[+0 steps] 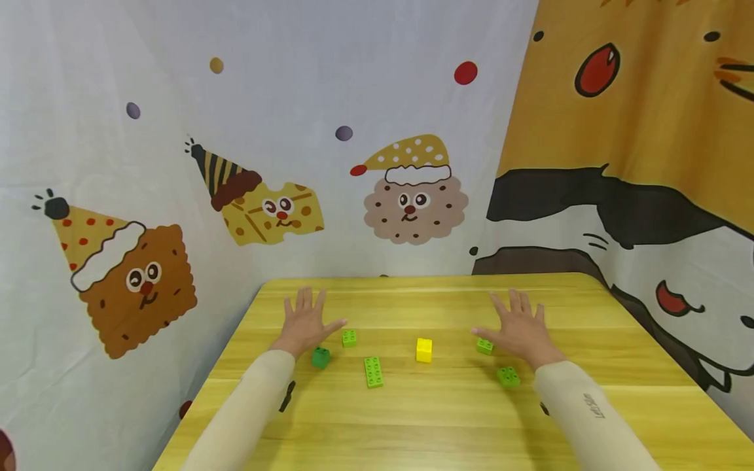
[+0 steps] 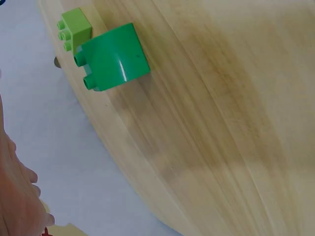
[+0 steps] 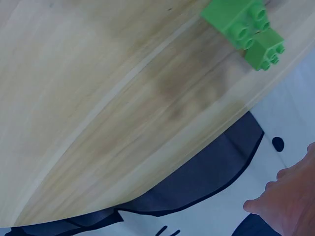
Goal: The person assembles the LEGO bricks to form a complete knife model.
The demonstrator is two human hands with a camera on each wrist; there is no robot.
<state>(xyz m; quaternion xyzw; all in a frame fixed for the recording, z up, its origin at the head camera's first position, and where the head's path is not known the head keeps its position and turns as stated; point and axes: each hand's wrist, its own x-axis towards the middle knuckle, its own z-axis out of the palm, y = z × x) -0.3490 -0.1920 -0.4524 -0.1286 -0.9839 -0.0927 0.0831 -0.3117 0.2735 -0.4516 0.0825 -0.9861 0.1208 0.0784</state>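
Observation:
My left hand (image 1: pixel 304 327) is held over the left of the table with its fingers spread and holds nothing. Nearest to it are a dark green toy brick (image 1: pixel 321 357) and a small light green brick (image 1: pixel 349 338). A long light green brick (image 1: pixel 374 372) lies further in, and a yellow brick (image 1: pixel 424 350) stands near the middle. My right hand (image 1: pixel 521 332), also spread and holding nothing, is beside a small green brick (image 1: pixel 485 347) and a square green brick (image 1: pixel 508 377). In the left wrist view the dark green brick (image 2: pixel 115 58) shows its studs facing left.
The wooden table (image 1: pixel 412 425) has rounded far corners. Behind it and at its left hangs a white cloth (image 1: pixel 330 78) printed with cartoon figures. A cartoon animal print (image 1: pixel 559 137) covers the cloth on the right.

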